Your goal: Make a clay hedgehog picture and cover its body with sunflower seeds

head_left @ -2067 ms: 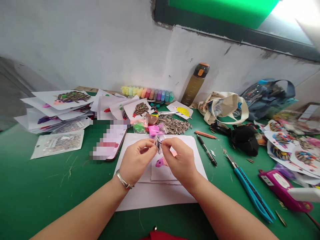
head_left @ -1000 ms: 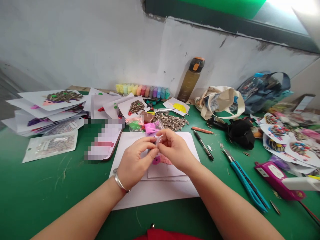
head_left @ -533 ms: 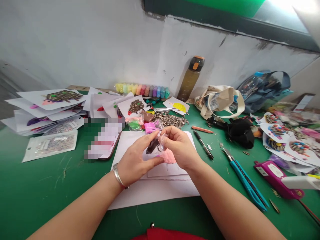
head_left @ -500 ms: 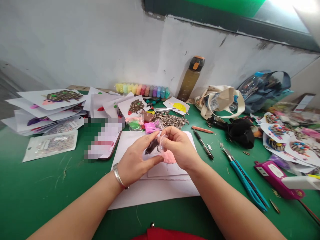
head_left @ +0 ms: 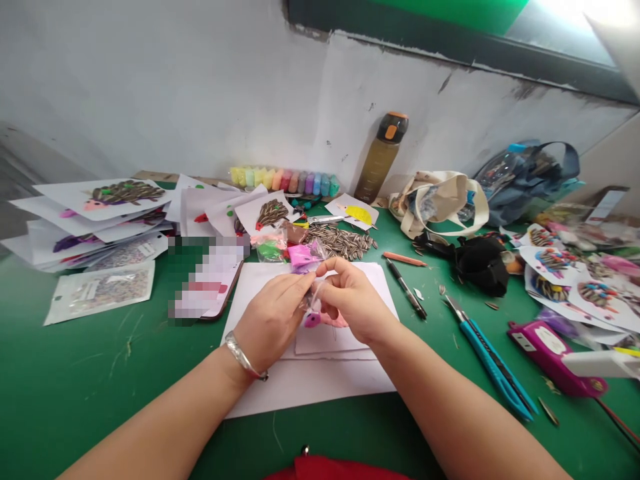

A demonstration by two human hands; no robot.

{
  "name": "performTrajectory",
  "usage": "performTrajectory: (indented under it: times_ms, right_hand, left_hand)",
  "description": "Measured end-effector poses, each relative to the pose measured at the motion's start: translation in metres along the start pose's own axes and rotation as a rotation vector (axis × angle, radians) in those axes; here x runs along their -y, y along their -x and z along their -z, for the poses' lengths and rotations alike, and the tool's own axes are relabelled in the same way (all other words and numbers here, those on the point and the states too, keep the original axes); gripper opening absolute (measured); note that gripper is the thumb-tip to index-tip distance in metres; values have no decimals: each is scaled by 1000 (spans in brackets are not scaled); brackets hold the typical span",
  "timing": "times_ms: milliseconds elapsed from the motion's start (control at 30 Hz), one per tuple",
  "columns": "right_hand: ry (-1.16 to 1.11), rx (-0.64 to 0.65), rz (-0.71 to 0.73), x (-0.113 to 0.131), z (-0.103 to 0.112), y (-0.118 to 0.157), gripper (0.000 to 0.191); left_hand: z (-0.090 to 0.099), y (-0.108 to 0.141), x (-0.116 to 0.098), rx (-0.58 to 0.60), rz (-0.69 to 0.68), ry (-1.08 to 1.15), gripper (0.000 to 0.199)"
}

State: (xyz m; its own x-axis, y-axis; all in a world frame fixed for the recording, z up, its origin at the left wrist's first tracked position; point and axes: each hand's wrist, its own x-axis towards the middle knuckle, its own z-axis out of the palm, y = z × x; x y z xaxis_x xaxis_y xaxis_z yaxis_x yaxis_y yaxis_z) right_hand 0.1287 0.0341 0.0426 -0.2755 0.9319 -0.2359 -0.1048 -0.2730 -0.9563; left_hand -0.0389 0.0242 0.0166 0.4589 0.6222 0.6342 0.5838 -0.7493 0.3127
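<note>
My left hand (head_left: pixel 273 317) is closed round a small clear plastic bag (head_left: pixel 317 293), mostly hidden between my fingers. My right hand (head_left: pixel 353 297) pinches the bag from the other side, thumb and forefinger bent. Below the hands lies white paper (head_left: pixel 345 341) bearing a flat pink clay shape (head_left: pixel 336 321) and a purple clay piece (head_left: pixel 313 320) with a dark dot. Just beyond my fingertips is a packet of bright purple clay (head_left: pixel 303 255).
Striped sunflower seeds (head_left: pixel 345 241) are heaped behind the paper. A black pen (head_left: pixel 406 288), an orange pencil (head_left: pixel 405 259), a blue utility knife (head_left: pixel 493 357) and a magenta glue gun (head_left: pixel 555 357) lie to the right. A phone (head_left: pixel 220 283) and stacked pictures (head_left: pixel 100 230) are on the left.
My left hand has turned over the bag, its fingers closing in, so the dark lump seen in it earlier is hidden. The purple clay piece on the paper has come into sight.
</note>
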Motion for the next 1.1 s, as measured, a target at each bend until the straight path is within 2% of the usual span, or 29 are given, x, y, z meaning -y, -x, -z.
performTrajectory:
  times_ms: [267,367,433,633,767,867,933,1033,1100]
  right_hand:
    - [-84,101,-73,1,5,-3,20]
    - [-51,102,-45,2,7,-4,20]
    - [-10,71,16,2,12,-5,20]
    - [272,-142,170,-3,28,-14,18]
    - [478,-229,216,-6,32,-18,17]
    - [597,-242,246,-7,32,-18,16]
    - [626,-234,266,-8,32,-19,16]
    - [626,-227,300,-9,33,-20,17]
    - [617,-215,319,-9,34,-20,18]
  left_hand:
    - [5,0,3,0,75,-3,32]
    - [5,1,4,-3,110,-42,31]
    - [5,1,6,-8,149,-96,29]
    - [6,5,22,-33,299,-215,31]
    - [6,8,33,-48,320,-264,32]
    - [5,2,36,-52,319,-309,34]
    - [2,-6,35,-10,278,-328,35]
    - [-10,-18,30,175,252,-366,36]
    - [-22,-23,25,252,264,-390,38]
